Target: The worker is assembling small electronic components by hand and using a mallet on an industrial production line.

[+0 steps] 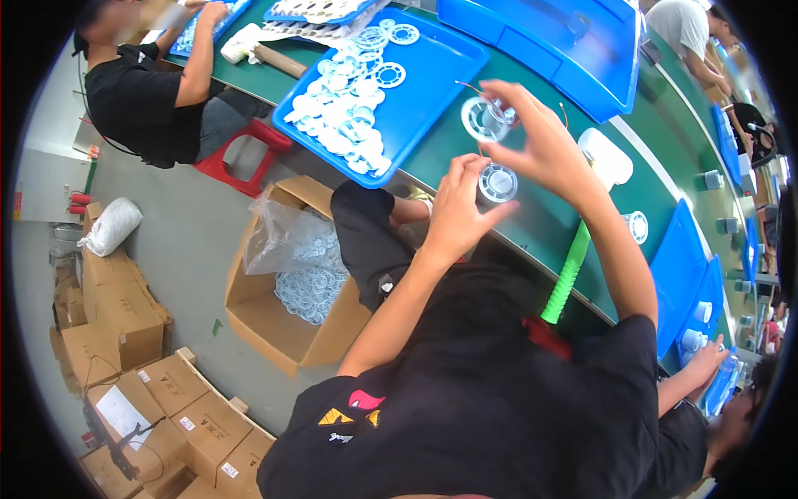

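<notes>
Currently both hands raised above the green worktop (465, 166), approx. centre frame. Left hand (455, 212) curled round a small clear plastic spool (497, 183), fingers pinching its rim; spool end faces camera. Right hand (536, 137) at 1 o'clock of the left, thumb and fingers pinching a second clear spool (485, 118), held up with thin reddish wire ends (467, 84) sticking out. The two spools sit near each other, not touching; upper one at 12 o'clock of the lower.

Blue tray (432, 79) on worktop at 10 o'clock of the hands, carrying a heap of white ring-shaped parts (345, 116). White mallet w/ green handle (573, 266) lies on worktop at 4 o'clock of the right hand, head just beside the forearm. Another clear spool (637, 226) rests on worktop further at 3 o'clock.

Open cardboard box (283, 308) on floor at 8 o'clock, holding a plastic bag of similar white rings (307, 287). Co-worker in black shirt (137, 100) seated at far 10 o'clock, red stool (241, 154) adjacent.
</notes>
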A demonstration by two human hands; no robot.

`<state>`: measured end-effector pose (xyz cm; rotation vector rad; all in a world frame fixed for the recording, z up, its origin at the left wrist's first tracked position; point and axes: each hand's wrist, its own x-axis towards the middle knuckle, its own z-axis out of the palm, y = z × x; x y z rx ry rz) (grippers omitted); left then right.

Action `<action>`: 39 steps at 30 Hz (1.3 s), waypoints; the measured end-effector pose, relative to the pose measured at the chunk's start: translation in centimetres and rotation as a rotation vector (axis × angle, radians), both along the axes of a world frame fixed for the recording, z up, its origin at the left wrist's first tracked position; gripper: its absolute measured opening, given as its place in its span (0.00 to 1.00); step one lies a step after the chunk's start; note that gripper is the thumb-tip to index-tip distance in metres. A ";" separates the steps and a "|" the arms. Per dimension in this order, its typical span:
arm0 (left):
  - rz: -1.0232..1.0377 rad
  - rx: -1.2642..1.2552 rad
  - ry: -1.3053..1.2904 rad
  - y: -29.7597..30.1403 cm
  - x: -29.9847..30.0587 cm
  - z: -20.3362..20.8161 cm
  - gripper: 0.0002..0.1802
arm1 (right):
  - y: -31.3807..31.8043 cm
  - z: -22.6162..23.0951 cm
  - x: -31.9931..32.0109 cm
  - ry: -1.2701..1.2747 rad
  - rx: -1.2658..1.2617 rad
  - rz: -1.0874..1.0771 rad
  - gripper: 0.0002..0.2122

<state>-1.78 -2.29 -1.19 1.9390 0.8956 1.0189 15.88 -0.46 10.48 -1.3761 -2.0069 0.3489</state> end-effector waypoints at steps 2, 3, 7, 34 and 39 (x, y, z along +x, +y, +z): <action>0.039 0.021 0.034 -0.3 0.1 0.0 0.45 | -3.7 -0.3 1.0 0.018 -0.155 -0.027 0.34; 0.059 0.040 0.041 -0.3 0.1 -0.4 0.45 | -4.9 -0.6 1.5 -0.053 -0.170 -0.014 0.35; 0.025 0.013 -0.003 -0.5 -0.7 -0.5 0.49 | -7.0 -2.1 1.5 0.026 -0.213 -0.007 0.35; -0.004 0.135 0.004 -0.9 -0.8 -1.1 0.48 | -7.3 -3.7 -0.3 0.091 -0.250 -0.047 0.31; 0.098 0.215 0.003 -2.0 0.7 -1.6 0.50 | -7.5 -3.0 -0.7 0.126 -0.303 -0.099 0.30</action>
